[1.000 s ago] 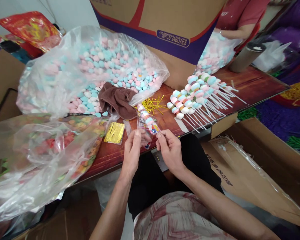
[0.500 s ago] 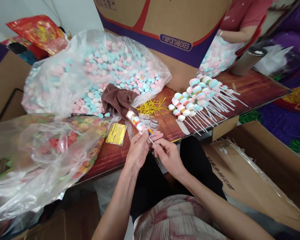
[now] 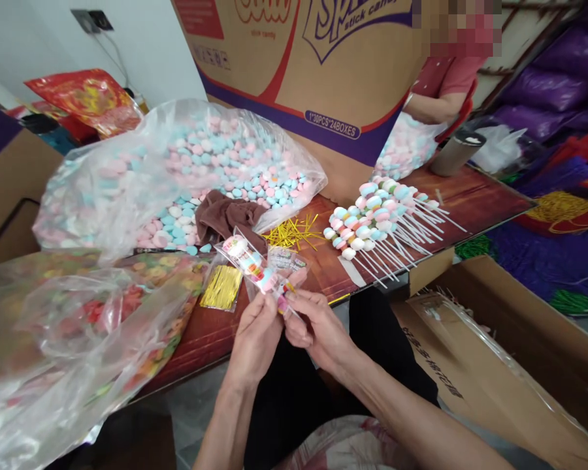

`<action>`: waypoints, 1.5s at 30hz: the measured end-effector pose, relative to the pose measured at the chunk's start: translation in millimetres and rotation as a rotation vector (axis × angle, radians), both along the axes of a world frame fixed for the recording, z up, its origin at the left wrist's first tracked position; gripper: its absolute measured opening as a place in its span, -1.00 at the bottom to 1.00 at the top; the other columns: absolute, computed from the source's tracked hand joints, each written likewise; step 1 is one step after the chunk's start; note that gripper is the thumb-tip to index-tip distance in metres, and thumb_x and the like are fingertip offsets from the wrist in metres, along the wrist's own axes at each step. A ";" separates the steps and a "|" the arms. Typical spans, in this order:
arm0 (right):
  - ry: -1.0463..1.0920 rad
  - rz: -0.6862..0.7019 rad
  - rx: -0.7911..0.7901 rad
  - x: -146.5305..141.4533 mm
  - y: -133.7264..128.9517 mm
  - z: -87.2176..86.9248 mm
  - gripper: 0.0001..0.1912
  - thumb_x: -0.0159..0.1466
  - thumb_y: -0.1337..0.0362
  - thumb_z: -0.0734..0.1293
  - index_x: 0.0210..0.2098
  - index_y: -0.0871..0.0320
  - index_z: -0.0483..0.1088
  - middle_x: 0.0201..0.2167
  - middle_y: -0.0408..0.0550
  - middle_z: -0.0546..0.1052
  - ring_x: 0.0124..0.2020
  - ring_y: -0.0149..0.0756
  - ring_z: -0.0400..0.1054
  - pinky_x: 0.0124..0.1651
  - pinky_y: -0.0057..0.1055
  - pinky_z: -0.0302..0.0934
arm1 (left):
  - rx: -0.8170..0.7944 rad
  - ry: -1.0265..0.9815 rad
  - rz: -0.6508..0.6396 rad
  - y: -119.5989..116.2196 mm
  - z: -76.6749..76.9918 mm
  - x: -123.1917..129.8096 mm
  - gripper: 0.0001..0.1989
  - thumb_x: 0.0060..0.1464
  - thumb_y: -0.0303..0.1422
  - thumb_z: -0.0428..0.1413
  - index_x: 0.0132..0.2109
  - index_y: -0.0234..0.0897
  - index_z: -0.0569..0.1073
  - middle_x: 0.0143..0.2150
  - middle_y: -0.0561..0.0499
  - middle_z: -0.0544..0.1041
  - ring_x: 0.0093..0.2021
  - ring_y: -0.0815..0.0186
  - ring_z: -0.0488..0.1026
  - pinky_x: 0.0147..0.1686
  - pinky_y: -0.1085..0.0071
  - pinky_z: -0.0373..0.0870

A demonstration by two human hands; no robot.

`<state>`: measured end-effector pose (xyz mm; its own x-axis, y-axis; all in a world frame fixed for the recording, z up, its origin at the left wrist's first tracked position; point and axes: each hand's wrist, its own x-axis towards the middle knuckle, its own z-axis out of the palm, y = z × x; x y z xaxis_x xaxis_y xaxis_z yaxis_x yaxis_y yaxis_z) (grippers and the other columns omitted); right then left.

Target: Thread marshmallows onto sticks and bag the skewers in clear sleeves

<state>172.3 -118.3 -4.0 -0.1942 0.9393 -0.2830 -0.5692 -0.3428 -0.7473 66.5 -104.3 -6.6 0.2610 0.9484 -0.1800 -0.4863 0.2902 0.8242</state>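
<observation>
Two hands meet just off the near edge of the wooden table: the left hand and the right hand both have their grip pinched on the lower end of a candy skewer in a clear sleeve, which slants up and to the left over the table edge. Just beside it on the table lie a flat pack of gold twist ties and a scatter of loose gold ties. A brown cloth rests against a large clear bag of pink and blue candies. To the right, a row of bare candy skewers fans out with white sticks pointing right. A printed cardboard box stands behind them. Near left, a crumpled clear bag of printed wrappers sags over the table. An open carton sits on the floor at the right. Another person in a red top works at the far end.
</observation>
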 end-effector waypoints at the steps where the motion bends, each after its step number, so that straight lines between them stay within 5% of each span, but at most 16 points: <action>1: 0.073 0.047 -0.025 -3.6 0.3 1.3 -0.68 0.21 0.06 0.35 -0.51 0.14 0.28 -0.79 -0.39 0.10 -0.77 -0.59 -0.20 -0.67 -0.52 -0.27 | -0.015 -0.037 0.009 0.7 2.8 -4.9 -0.64 0.08 -0.15 0.24 -0.02 -0.19 0.56 -0.16 -0.12 0.59 -0.20 0.20 0.53 -0.21 0.32 0.48; 5: -0.118 0.208 0.042 -5.2 5.0 0.8 -0.68 0.28 0.10 0.24 -0.52 0.15 0.32 -0.79 -0.31 0.23 -0.79 -0.55 -0.06 -0.67 -0.53 -0.21 | -0.060 -0.131 0.099 6.7 8.0 -15.0 -0.79 0.02 -0.25 0.29 -0.22 -0.26 0.55 -0.38 -0.01 0.46 -0.35 0.31 0.44 -0.40 0.43 0.44; 8: -0.729 0.307 0.323 11.1 19.7 2.3 -0.68 0.31 0.26 0.20 -0.56 0.15 0.33 -0.67 -0.17 0.42 -0.67 -0.46 0.21 -0.55 -0.50 0.02 | 0.003 -0.135 0.178 12.4 4.6 -12.1 -0.81 0.01 -0.32 0.30 -0.40 -0.29 0.46 -0.52 0.09 0.26 -0.47 0.41 0.28 -0.49 0.51 0.34; 11: -1.440 0.062 0.501 29.9 46.1 8.1 -0.77 0.32 0.37 0.22 -0.45 0.15 0.41 -0.46 -0.07 0.53 -0.41 -0.31 0.38 -0.34 -0.43 0.14 | 0.023 -0.061 0.232 15.9 -2.0 -6.8 -0.74 0.00 -0.31 0.31 -0.45 -0.31 0.40 -0.55 0.14 0.19 -0.53 0.50 0.12 -0.53 0.59 0.21; 13: -1.742 -0.075 0.442 36.7 66.8 9.6 -0.83 0.37 0.29 0.22 -0.24 0.15 0.45 -0.26 0.02 0.55 -0.24 -0.23 0.42 -0.26 -0.40 0.17 | -0.025 -0.014 0.218 15.9 -6.5 -3.8 -0.72 -0.02 -0.26 0.33 -0.41 -0.31 0.40 -0.54 0.15 0.20 -0.54 0.53 0.09 -0.54 0.61 0.15; 19: -2.066 0.058 0.283 34.8 103.8 -10.2 -0.72 0.41 0.32 0.15 0.02 0.26 0.39 -0.10 0.20 0.50 -0.09 -0.11 0.44 -0.20 -0.35 0.26 | 0.000 0.014 0.216 12.6 -14.9 -1.5 -0.72 0.08 -0.24 0.26 -0.34 -0.25 0.32 -0.53 0.18 0.24 -0.57 0.54 0.05 -0.56 0.61 0.05; 24: -2.112 0.089 0.294 35.5 105.8 -19.0 -0.64 0.36 0.50 0.06 0.02 0.26 0.37 -0.12 0.20 0.49 -0.12 -0.13 0.46 -0.19 -0.34 0.29 | -0.039 -0.049 0.218 16.4 -16.6 -5.9 -0.71 0.07 -0.24 0.27 -0.37 -0.29 0.32 -0.52 0.16 0.28 -0.60 0.58 0.01 -0.59 0.59 -0.03; 33: -2.110 -0.023 0.239 54.9 75.5 10.2 -0.70 0.32 0.54 0.07 -0.08 0.27 0.34 -0.10 0.24 0.42 -0.12 -0.07 0.39 -0.28 -0.35 0.23 | -0.023 0.097 0.333 19.9 -20.4 -0.6 -0.70 0.06 -0.19 0.23 -0.37 -0.30 0.34 -0.49 0.14 0.34 -0.61 0.59 0.04 -0.61 0.64 0.05; 37: -1.606 -0.196 0.403 67.5 42.1 9.2 -0.82 0.37 0.38 0.12 -0.27 0.18 0.33 -0.27 0.04 0.43 -0.30 -0.24 0.33 -0.25 -0.35 0.21 | 0.029 0.176 0.385 20.0 -23.4 4.7 -0.75 0.08 -0.22 0.21 -0.23 -0.21 0.32 -0.49 0.17 0.33 -0.59 0.55 0.12 -0.61 0.64 0.06; 41: -0.905 -0.095 0.448 54.4 15.2 -5.1 -0.81 0.36 0.21 0.20 -0.35 0.13 0.32 -0.48 -0.18 0.34 -0.49 -0.40 0.22 -0.39 -0.46 0.16 | 0.072 0.187 0.354 18.9 -26.5 12.1 -0.78 0.07 -0.27 0.21 -0.24 -0.20 0.32 -0.45 0.16 0.36 -0.56 0.53 0.16 -0.58 0.61 0.06; 45: -0.796 -0.180 0.345 34.9 8.3 -17.1 -0.82 0.32 0.19 0.25 -0.35 0.15 0.35 -0.52 -0.20 0.33 -0.54 -0.44 0.15 -0.48 -0.49 0.08 | 0.114 0.182 0.287 14.3 -25.6 19.8 -0.84 0.08 -0.33 0.19 -0.25 -0.21 0.35 -0.43 0.13 0.38 -0.52 0.51 0.16 -0.55 0.58 0.09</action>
<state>207.2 -110.0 -21.2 0.0986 0.9946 0.0334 0.1396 0.0194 -0.9900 86.2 -90.0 -32.2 -0.0451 0.9951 -0.0878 -0.3766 0.0645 0.9241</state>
